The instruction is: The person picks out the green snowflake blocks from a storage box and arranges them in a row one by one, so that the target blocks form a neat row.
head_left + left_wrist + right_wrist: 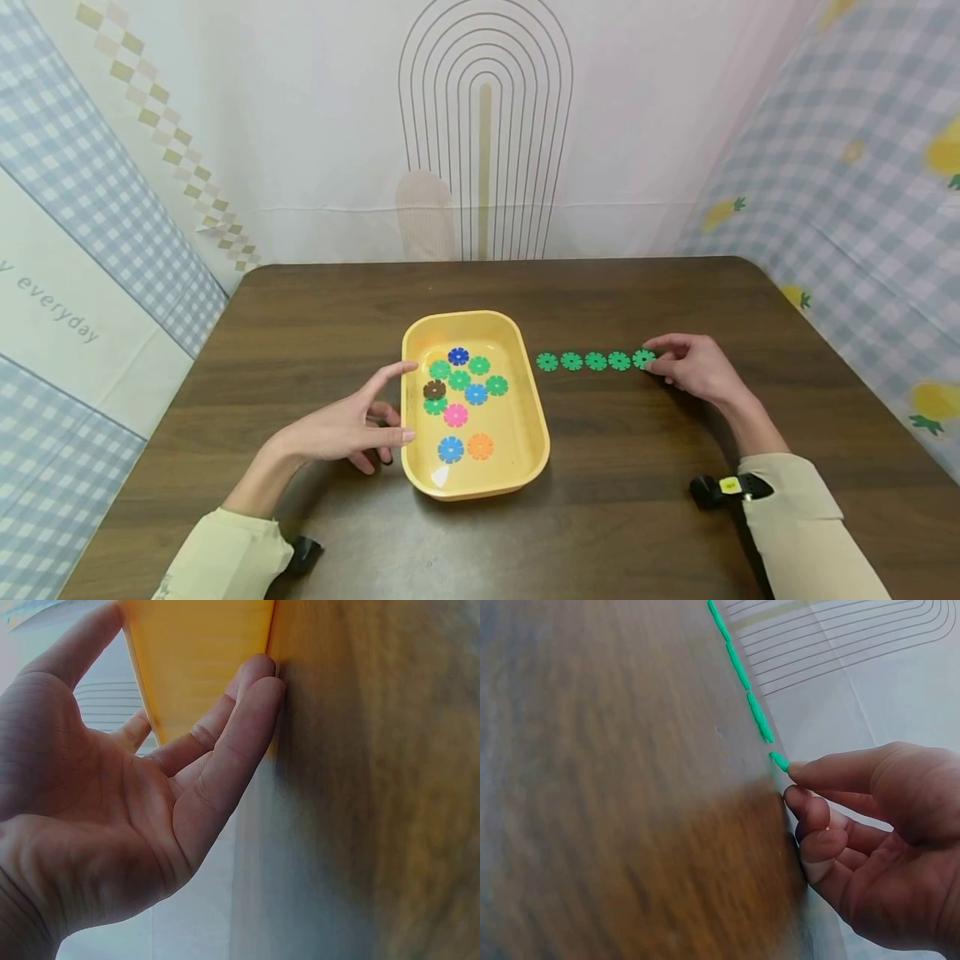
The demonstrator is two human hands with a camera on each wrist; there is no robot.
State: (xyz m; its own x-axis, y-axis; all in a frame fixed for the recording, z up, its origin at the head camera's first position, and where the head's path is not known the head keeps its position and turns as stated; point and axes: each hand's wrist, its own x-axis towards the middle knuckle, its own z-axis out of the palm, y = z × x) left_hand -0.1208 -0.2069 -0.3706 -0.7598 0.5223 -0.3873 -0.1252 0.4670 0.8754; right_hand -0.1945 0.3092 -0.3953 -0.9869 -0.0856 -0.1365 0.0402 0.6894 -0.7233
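Observation:
Along the left side of a yellow tray (525,454), my left hand (337,427) has its thumb and index fingertips at the rim. In the left wrist view its other fingers (232,750) lie fairly straight beside the tray's outer wall (199,667), near the tabletop. To the right of the tray, my right hand (697,367) pinches a green notched plastic disc (642,358) between thumb and index finger. This disc is at the right end of a straight row of green discs (596,361) lying flat; the right wrist view shows them edge-on (759,718).
Inside the tray lie several loose discs, among them a pink disc (456,415), an orange disc (481,447), a brown disc (434,389) and a dark blue disc (458,356). The brown wooden table (615,533) ends at a patterned cloth backdrop (322,167).

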